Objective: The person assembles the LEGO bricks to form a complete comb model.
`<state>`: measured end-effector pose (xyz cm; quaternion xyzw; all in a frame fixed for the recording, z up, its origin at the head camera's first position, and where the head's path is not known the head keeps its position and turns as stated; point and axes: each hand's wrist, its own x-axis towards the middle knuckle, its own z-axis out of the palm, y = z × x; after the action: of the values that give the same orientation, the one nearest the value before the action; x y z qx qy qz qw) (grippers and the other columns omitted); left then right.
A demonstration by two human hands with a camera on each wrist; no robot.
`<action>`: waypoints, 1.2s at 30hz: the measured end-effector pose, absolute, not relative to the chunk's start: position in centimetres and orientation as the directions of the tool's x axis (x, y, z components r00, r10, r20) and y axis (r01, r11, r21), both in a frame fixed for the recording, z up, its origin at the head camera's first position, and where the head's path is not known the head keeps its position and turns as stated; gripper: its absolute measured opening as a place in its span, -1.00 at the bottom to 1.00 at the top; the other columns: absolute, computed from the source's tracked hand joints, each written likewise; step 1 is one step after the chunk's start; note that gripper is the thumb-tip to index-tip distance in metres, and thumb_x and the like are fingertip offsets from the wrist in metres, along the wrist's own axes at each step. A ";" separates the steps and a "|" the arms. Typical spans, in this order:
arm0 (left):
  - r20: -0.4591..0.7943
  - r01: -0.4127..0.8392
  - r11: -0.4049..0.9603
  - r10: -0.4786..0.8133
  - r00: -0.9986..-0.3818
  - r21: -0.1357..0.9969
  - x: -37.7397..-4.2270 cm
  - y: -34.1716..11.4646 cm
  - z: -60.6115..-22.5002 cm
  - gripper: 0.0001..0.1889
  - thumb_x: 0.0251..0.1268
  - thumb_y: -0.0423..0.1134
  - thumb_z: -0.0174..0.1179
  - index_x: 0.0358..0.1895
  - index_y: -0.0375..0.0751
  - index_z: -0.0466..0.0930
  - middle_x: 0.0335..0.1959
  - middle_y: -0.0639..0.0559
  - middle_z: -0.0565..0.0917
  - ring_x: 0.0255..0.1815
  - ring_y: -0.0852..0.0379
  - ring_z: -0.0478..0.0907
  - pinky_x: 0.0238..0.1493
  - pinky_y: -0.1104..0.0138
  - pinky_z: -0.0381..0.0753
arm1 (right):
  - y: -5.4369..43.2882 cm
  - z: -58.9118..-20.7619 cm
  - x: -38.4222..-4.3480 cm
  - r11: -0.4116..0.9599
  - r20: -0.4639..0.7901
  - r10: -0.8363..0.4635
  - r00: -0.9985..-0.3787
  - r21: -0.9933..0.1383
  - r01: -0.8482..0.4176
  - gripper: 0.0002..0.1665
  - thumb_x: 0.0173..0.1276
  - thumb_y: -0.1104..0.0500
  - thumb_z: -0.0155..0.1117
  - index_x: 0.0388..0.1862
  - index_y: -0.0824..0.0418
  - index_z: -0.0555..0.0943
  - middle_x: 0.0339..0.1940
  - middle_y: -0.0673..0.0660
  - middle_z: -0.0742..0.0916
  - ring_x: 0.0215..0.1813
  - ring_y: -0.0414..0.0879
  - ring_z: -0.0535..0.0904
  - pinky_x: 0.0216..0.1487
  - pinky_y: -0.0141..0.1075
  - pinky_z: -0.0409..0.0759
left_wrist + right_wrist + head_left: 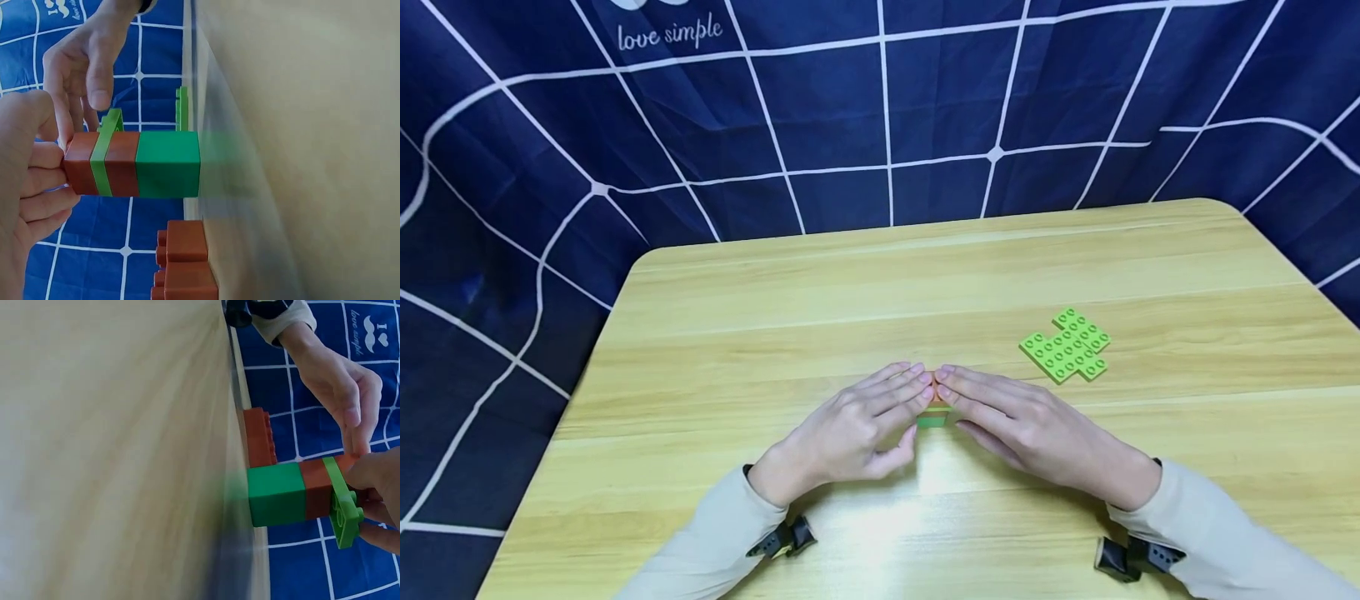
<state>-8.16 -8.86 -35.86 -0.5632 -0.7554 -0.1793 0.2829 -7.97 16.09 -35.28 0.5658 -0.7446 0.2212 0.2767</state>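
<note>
A small upright stack of toy building bricks stands on the table between both hands. Its base is a green brick [167,164]; above it come an orange-brown brick [122,165], a thin lime-green plate [338,481] and another orange-brown brick [80,165] on top. The lime plate juts out past the bricks on the right-hand side. My left hand [857,425] rests its extended fingertips on the top brick from the left. From the right, my right hand [1037,425] touches the same brick with extended fingers, its thumb hanging apart from the stack.
Orange-brown bricks [187,259] lie on the table left of the stack, hidden under the left hand in the head view. Flat lime-green plates [1067,346] lie to the right, beyond the right hand. A dark blue curtain [827,108] hangs behind the wooden table [775,308].
</note>
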 end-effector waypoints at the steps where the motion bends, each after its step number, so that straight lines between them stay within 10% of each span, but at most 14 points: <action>1: 0.629 0.952 0.304 0.749 -0.210 -0.044 -8.1 -8.9 -35.8 -0.58 0.07 -0.27 0.23 0.00 -0.48 0.63 0.05 -0.31 0.62 0.17 -0.14 0.55 0.36 0.17 0.40 | 16.1 -35.3 -7.9 0.265 0.661 -0.721 -0.207 -0.013 -0.964 -0.58 0.55 0.16 -0.07 0.05 0.43 0.61 0.14 0.36 0.62 0.11 0.20 0.61 0.26 -0.15 0.52; 23: 0.584 0.906 0.422 0.736 -0.343 -0.001 -7.3 -7.9 -35.5 -0.56 0.01 -0.36 0.27 0.03 -0.45 0.61 0.07 -0.28 0.61 0.22 -0.13 0.51 0.37 0.23 0.35 | 16.9 -34.2 -8.0 0.373 0.516 -0.766 -0.383 -0.130 -0.919 -0.57 0.54 0.12 -0.05 0.15 0.37 0.57 0.23 0.29 0.58 0.24 0.13 0.53 0.32 -0.17 0.46; 36: 0.597 0.911 0.412 0.724 -0.346 0.028 -8.2 -7.3 -35.3 -0.61 0.01 -0.39 0.28 -0.01 -0.42 0.64 0.02 -0.26 0.64 0.19 -0.11 0.53 0.35 0.25 0.36 | 23.4 -34.1 -10.3 0.596 0.623 -0.529 -0.577 -0.211 -0.775 -0.44 0.50 -0.07 0.00 0.00 0.40 0.64 -0.03 0.33 0.71 -0.03 0.26 0.66 0.24 -0.48 0.44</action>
<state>-8.17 -7.31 -35.26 -0.5107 -0.8000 -0.1818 0.2571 -10.31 23.43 -34.14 0.3811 -0.8553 0.2383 0.2578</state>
